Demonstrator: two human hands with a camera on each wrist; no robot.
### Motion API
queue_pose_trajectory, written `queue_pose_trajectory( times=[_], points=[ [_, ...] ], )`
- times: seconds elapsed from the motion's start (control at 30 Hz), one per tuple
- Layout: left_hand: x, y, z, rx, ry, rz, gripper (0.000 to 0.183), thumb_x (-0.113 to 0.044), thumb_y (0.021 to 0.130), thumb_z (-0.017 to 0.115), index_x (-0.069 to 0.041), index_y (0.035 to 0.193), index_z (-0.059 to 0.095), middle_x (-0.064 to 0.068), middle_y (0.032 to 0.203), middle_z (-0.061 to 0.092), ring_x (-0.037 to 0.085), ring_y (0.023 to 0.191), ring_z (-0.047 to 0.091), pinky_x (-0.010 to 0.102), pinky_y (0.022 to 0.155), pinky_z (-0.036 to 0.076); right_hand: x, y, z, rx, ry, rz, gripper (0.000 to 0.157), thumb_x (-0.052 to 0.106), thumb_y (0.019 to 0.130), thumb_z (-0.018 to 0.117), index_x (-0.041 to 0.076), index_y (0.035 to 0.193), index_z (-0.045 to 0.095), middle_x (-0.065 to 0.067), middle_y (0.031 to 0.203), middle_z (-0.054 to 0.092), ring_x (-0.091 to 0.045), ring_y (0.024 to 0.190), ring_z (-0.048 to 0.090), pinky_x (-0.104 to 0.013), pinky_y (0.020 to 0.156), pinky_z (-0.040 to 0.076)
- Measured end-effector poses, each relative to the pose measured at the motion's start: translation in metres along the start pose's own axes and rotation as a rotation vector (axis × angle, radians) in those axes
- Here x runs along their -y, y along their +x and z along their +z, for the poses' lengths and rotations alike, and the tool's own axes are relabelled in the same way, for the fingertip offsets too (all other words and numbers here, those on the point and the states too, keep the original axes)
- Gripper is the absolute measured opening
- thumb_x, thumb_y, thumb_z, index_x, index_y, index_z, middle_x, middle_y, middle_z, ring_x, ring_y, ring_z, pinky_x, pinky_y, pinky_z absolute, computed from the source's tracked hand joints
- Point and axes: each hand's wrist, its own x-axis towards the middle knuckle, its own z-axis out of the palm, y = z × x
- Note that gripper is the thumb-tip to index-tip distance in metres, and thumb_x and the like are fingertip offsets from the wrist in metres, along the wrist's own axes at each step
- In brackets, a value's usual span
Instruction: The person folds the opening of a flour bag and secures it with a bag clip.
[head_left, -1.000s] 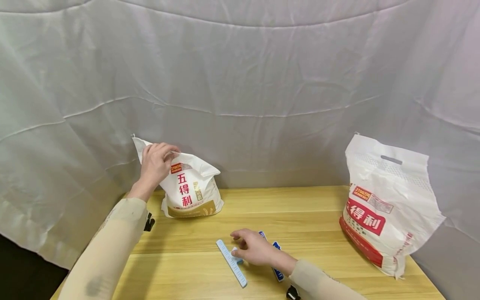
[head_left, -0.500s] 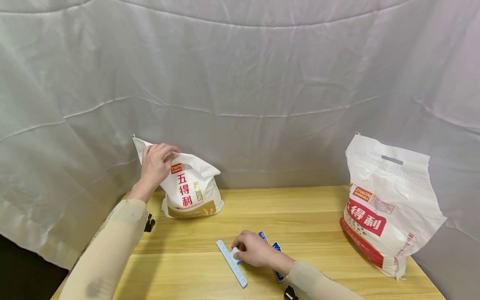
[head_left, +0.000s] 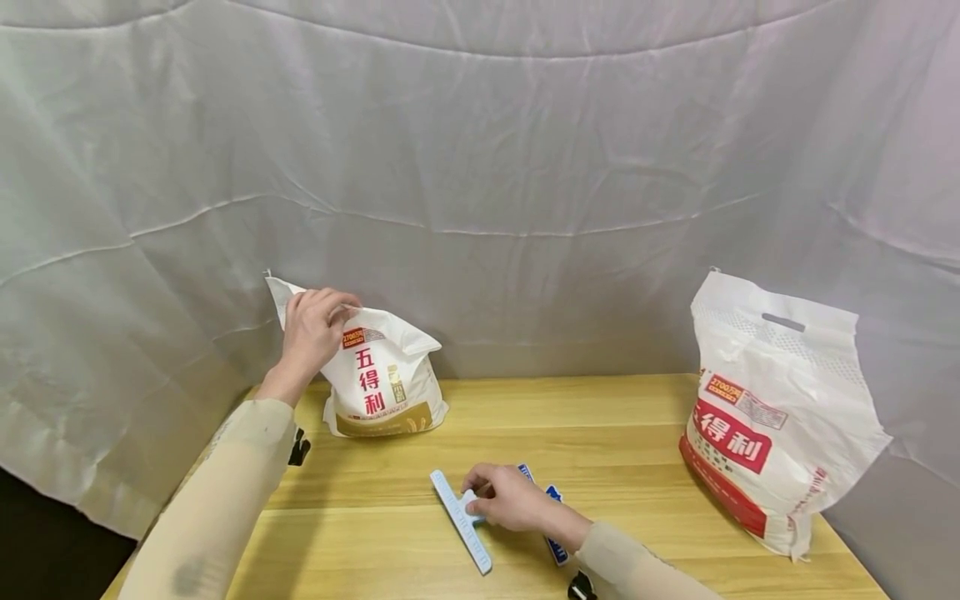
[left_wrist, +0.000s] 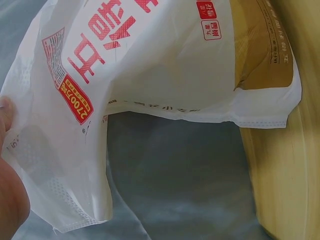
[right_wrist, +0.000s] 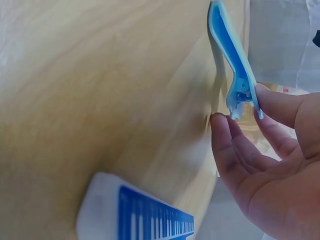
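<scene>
In the head view my left hand point(head_left: 311, 333) grips the folded-over top of a white flour bag point(head_left: 386, 396) with a gold base band, standing at the back left. The left wrist view shows this bag point(left_wrist: 170, 65) bent over, with the thumb point(left_wrist: 12, 195) against its top. My right hand point(head_left: 513, 497) pinches the handle of a light blue bag clip point(head_left: 462, 525) at the table's front middle. In the right wrist view the thumb lies on one side of the clip's point(right_wrist: 232, 50) handle and fingertips are at the other; the clip tilts off the wood.
A dark blue bag clip point(head_left: 557, 550) lies on the wooden table point(head_left: 585, 408), partly hidden under the right hand. At the right edge stands a second flour bag point(head_left: 787, 400), red and white with a handle slot. Grey cloth point(head_left: 525, 183) hangs behind.
My right fingers have closed from loosely spread onto the light blue clip's handle. The clip has tipped and shifted slightly. The left hand and its bag stay in place.
</scene>
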Motion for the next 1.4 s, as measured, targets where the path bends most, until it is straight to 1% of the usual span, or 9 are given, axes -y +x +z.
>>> queue_pose_trajectory(
  times=[0.07, 0.17, 0.3, 0.43, 0.57, 0.8, 0.97, 1.13, 1.4],
  points=[
    [0.000, 0.000, 0.000, -0.001, 0.001, 0.001, 0.013, 0.002, 0.094, 0.071, -0.008, 0.101, 0.076, 0.013, 0.105, 0.075, 0.035, 0.106, 0.060, 0.056, 0.113, 0.031, 0.000, -0.001, 0.000, 0.001, 0.050, 0.003, 0.018, 0.008, 0.094, 0.076, 0.007, 0.110, 0.069, -0.005, 0.104, 0.072, -0.013, 0.087, 0.068, -0.025, 0.066, 0.057],
    [-0.001, 0.000, 0.000, -0.002, 0.000, 0.001, 0.013, 0.001, 0.094, 0.071, -0.008, 0.101, 0.076, 0.013, 0.105, 0.075, 0.035, 0.106, 0.060, 0.056, 0.113, 0.031, -0.001, -0.001, 0.000, -0.005, 0.105, 0.009, 0.019, 0.007, 0.095, 0.075, 0.006, 0.113, 0.068, -0.007, 0.105, 0.072, -0.015, 0.083, 0.069, -0.027, 0.060, 0.058],
    [-0.001, 0.000, 0.000, -0.003, 0.000, 0.001, 0.013, 0.002, 0.094, 0.071, -0.008, 0.101, 0.076, 0.013, 0.104, 0.075, 0.035, 0.105, 0.060, 0.056, 0.112, 0.032, 0.000, -0.002, 0.001, -0.018, 0.142, 0.009, 0.022, 0.006, 0.095, 0.074, 0.005, 0.115, 0.067, -0.006, 0.103, 0.071, -0.016, 0.077, 0.067, -0.028, 0.058, 0.058],
    [-0.001, 0.000, 0.000, -0.004, 0.003, 0.000, 0.013, 0.002, 0.094, 0.071, -0.008, 0.101, 0.076, 0.013, 0.105, 0.075, 0.035, 0.105, 0.060, 0.056, 0.112, 0.032, 0.002, -0.004, -0.001, -0.040, 0.168, 0.007, 0.026, 0.007, 0.095, 0.075, 0.003, 0.119, 0.066, -0.004, 0.104, 0.069, -0.014, 0.076, 0.065, -0.027, 0.060, 0.058],
    [0.000, -0.001, -0.001, 0.005, 0.012, -0.009, 0.012, 0.001, 0.094, 0.071, -0.008, 0.101, 0.076, 0.012, 0.105, 0.075, 0.035, 0.106, 0.060, 0.056, 0.112, 0.032, 0.004, -0.004, -0.004, -0.078, 0.171, -0.005, 0.033, 0.008, 0.093, 0.077, 0.002, 0.123, 0.064, -0.006, 0.106, 0.069, -0.013, 0.079, 0.063, -0.024, 0.064, 0.056],
    [0.000, 0.000, -0.001, 0.014, 0.013, -0.011, 0.012, 0.000, 0.095, 0.070, -0.008, 0.102, 0.076, 0.012, 0.106, 0.074, 0.035, 0.107, 0.059, 0.055, 0.112, 0.031, 0.004, -0.003, -0.006, -0.152, 0.186, -0.010, 0.044, 0.008, 0.089, 0.081, -0.001, 0.128, 0.062, -0.009, 0.110, 0.069, -0.018, 0.087, 0.066, -0.024, 0.070, 0.057],
    [-0.001, -0.001, -0.001, 0.016, 0.010, -0.013, 0.012, 0.000, 0.095, 0.070, -0.008, 0.102, 0.076, 0.012, 0.107, 0.074, 0.035, 0.108, 0.059, 0.056, 0.113, 0.031, 0.006, -0.003, -0.008, -0.203, 0.178, -0.014, 0.045, 0.012, 0.088, 0.083, 0.000, 0.127, 0.065, -0.008, 0.110, 0.070, -0.017, 0.090, 0.066, -0.025, 0.074, 0.057],
    [-0.002, -0.001, -0.001, 0.016, 0.016, -0.012, 0.012, 0.000, 0.095, 0.070, -0.008, 0.102, 0.076, 0.012, 0.107, 0.074, 0.035, 0.108, 0.059, 0.056, 0.113, 0.031, 0.010, -0.002, -0.011, -0.251, 0.182, -0.037, 0.041, 0.012, 0.087, 0.084, -0.001, 0.122, 0.068, -0.009, 0.108, 0.072, -0.016, 0.090, 0.066, -0.024, 0.076, 0.057],
    [-0.002, -0.002, 0.000, 0.011, 0.016, -0.012, 0.011, -0.001, 0.095, 0.071, -0.007, 0.103, 0.076, 0.013, 0.107, 0.074, 0.035, 0.108, 0.059, 0.055, 0.112, 0.031, 0.019, 0.004, -0.018, -0.317, 0.246, -0.029, 0.035, 0.014, 0.090, 0.082, 0.002, 0.121, 0.070, -0.008, 0.109, 0.072, -0.020, 0.095, 0.069, -0.025, 0.076, 0.060]
  ],
)
